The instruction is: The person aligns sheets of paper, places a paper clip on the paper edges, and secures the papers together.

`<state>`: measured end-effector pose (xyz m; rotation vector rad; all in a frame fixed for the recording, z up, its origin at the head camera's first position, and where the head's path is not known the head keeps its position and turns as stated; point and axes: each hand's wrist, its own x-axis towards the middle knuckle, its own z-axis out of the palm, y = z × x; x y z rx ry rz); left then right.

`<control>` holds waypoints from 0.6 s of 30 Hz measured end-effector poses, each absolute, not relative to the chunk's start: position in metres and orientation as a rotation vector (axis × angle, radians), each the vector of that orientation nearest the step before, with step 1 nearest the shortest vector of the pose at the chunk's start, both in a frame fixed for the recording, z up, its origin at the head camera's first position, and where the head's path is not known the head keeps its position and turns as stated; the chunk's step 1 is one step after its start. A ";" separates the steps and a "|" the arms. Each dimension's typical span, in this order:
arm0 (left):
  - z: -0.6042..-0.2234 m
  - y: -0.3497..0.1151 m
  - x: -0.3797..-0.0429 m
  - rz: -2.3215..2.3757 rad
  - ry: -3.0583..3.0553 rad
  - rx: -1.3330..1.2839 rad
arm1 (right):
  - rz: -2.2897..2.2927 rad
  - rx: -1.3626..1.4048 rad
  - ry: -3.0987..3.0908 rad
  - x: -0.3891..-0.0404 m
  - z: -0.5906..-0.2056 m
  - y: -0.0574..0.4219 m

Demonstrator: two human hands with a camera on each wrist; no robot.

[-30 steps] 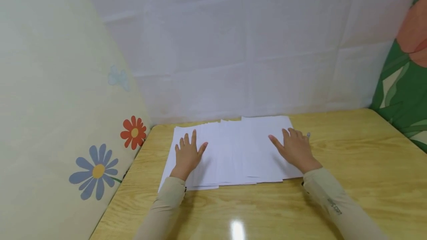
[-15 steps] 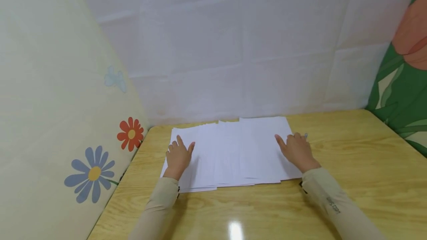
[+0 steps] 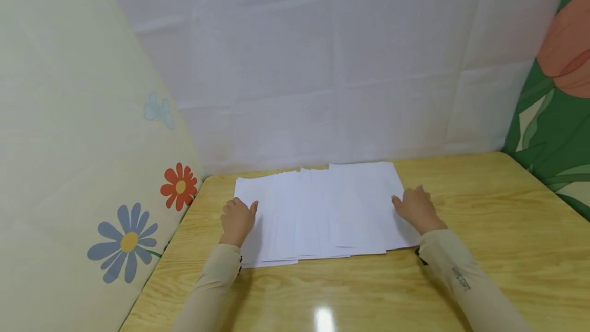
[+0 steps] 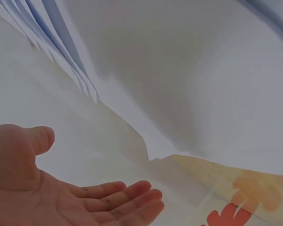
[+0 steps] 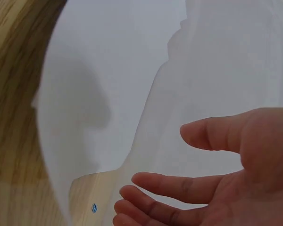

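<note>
Paper sheets (image 3: 322, 214): plain white, blank on the faces shown, fanned sideways in an overlapping spread so that each sheet's long edge steps out from under the next. The spread lies flat on the wooden table (image 3: 484, 229), at its far side, just short of the white backdrop (image 3: 332, 76). Near edges are uneven, forming a shallow staircase toward the left corner. The left wrist view shows several thin sheet edges stacked close, bluish in shadow. No print or marks seen on any sheet.

Left hand (image 3: 237, 219): at the left end of the spread, over the outermost sheets. Fingers lie side by side, loosely bent, thumb apart from them; palm faces inward toward the paper. Nothing pinched. Contact with the paper is probable but not certain from these views.

Right hand (image 3: 417, 209): at the right end of the spread, against the edge of the top sheet. Fingers side by side and slightly bent, thumb held apart; no pinch visible. A small blue mark (image 5: 94, 207) sits on the tabletop just beside the fingertips.

Both forearms wear beige sleeves. To the left stands a cream panel with 2 printed flowers, 1 red (image 3: 180, 187) and 1 blue (image 3: 124, 242). A green and orange patterned cloth (image 3: 557, 117) borders the right side.
</note>
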<state>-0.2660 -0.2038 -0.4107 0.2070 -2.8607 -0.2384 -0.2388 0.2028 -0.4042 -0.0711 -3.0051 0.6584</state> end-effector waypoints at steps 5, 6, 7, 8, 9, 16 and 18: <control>-0.405 -0.207 -0.265 -0.182 -2.885 0.227 | 0.636 -0.088 -3.062 -0.238 -0.406 0.209; -0.403 -0.208 -0.265 -0.185 -2.902 0.236 | 0.631 -0.092 -3.066 -0.238 -0.406 0.209; -0.401 -0.210 -0.265 -0.187 -2.928 0.244 | 0.631 -0.095 -3.071 -0.238 -0.406 0.210; -0.400 -0.211 -0.266 -0.193 -2.946 0.251 | 0.636 -0.107 -3.074 -0.238 -0.406 0.211; -0.399 -0.214 -0.266 -0.198 -2.974 0.260 | 0.646 -0.122 -3.082 -0.238 -0.406 0.212; -0.398 -0.233 -0.273 -0.282 -3.117 0.313 | 0.758 -0.225 -3.154 -0.240 -0.405 0.217; -0.399 -0.238 -0.276 -0.304 -3.144 0.329 | 0.771 -0.232 -3.170 -0.241 -0.405 0.218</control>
